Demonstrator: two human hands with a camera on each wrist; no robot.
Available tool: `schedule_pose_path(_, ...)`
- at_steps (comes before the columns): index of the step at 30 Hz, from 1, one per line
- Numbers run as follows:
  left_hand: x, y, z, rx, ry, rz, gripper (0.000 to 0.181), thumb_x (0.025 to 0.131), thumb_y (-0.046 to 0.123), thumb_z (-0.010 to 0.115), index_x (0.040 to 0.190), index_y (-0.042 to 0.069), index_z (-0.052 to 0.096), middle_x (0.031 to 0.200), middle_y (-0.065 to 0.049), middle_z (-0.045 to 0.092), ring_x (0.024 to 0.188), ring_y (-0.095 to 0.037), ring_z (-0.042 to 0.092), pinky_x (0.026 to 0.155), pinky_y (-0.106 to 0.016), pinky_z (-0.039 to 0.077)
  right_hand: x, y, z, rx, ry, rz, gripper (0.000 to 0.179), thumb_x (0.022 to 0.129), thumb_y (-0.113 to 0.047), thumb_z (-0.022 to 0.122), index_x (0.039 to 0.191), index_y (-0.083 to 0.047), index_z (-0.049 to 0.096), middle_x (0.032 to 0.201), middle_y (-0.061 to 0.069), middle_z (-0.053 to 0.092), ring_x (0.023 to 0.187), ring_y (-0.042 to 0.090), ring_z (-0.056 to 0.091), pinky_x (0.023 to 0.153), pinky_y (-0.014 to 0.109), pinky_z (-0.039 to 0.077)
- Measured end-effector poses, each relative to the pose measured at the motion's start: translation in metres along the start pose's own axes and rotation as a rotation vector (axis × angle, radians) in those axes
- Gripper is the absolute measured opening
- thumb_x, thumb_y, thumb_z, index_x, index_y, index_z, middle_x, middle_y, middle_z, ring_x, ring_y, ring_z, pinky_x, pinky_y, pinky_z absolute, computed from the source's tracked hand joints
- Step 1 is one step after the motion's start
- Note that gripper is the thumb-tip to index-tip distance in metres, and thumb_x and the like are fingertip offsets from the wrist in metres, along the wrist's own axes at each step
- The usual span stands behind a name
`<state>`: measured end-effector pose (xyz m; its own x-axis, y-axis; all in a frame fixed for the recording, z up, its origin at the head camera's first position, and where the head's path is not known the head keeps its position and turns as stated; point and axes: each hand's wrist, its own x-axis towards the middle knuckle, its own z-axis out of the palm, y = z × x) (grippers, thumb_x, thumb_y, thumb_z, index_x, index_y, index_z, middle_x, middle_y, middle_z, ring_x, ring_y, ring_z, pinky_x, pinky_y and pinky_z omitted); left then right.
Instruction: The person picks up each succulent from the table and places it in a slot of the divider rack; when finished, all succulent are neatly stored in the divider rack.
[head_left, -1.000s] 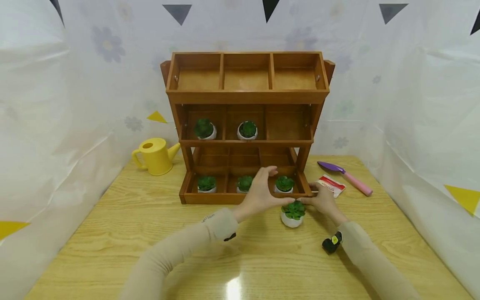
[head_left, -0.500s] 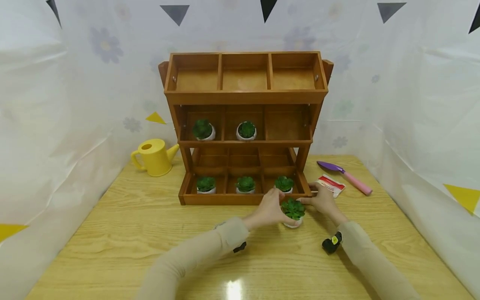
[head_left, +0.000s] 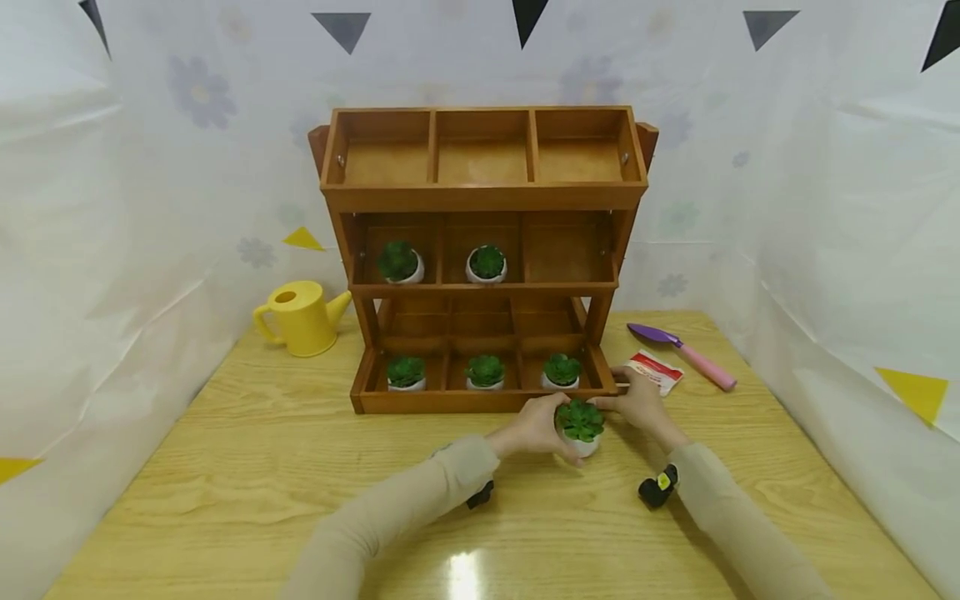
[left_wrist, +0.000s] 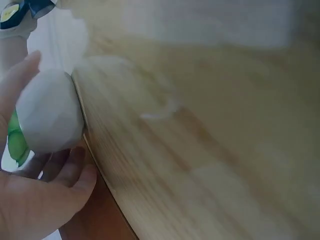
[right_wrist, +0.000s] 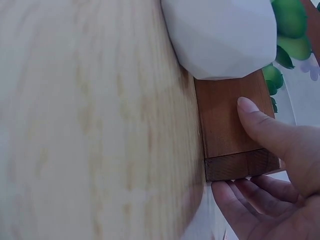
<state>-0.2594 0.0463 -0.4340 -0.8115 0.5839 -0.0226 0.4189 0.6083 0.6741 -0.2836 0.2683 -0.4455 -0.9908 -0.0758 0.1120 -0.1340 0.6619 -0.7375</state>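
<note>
My left hand (head_left: pixel 534 428) holds a small potted succulent (head_left: pixel 580 419), with the thumb on the near side and the fingers curled behind its white faceted pot (left_wrist: pixel 50 112). The pot stands at the table surface, just before the right end of a brown wooden tiered shelf (head_left: pixel 483 198). At that shelf's front right corner is my right hand (head_left: pixel 641 408). Its thumb lies against the front board (right_wrist: pixel 220 115) and its fingers curl round the end, as the right wrist view shows. A succulent (head_left: pixel 561 370) sits in the bottom right compartment behind.
More potted succulents stand in the bottom tier and the middle tier (head_left: pixel 487 263). A yellow watering can (head_left: pixel 303 321) is left of the shelf. Right of it lie a red and white packet (head_left: pixel 656 371) and a purple trowel with a pink handle (head_left: pixel 701 364).
My left hand has come down from in front of the shelf's bottom tier and taken hold of the potted succulent. The right hand keeps its place at the shelf corner.
</note>
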Motion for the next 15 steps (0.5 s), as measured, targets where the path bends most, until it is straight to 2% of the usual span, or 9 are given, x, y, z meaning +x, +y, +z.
schedule_pose_path(6,0.0041,-0.0058,-0.0028,0.031,-0.022,0.039,0.085,0.062,0.032,0.091,0.133,0.011,0.05,0.132,-0.004,0.058,0.121,-0.02,0.054,0.098,-0.026,0.045,0.0014,-0.0009,0.0017,-0.016,0.016,0.008,0.067,0.08,-0.022,0.079,0.132,0.008,0.049,0.125,0.031,0.056,0.107,0.044,0.061,0.082,0.045,0.055)
schedule_pose_path(11,0.0073,-0.0048,-0.0039,-0.001,-0.044,0.043,0.089,0.063,0.031,0.091,0.138,0.011,0.048,0.137,-0.004,0.055,0.124,-0.018,0.052,0.1,-0.026,0.044,0.0021,0.0004,0.0013,-0.015,0.012,0.003,0.066,0.081,-0.02,0.078,0.132,0.008,0.048,0.125,0.032,0.056,0.107,0.044,0.061,0.082,0.045,0.055)
schedule_pose_path(15,0.0097,-0.0056,-0.003,-0.028,-0.053,0.059,0.081,0.062,0.031,0.091,0.132,0.015,0.053,0.126,0.002,0.061,0.114,-0.012,0.056,0.095,-0.023,0.045,0.0017,0.0009,0.0016,-0.01,0.007,0.001,0.067,0.08,-0.02,0.079,0.132,0.009,0.048,0.125,0.032,0.055,0.106,0.044,0.062,0.081,0.044,0.055)
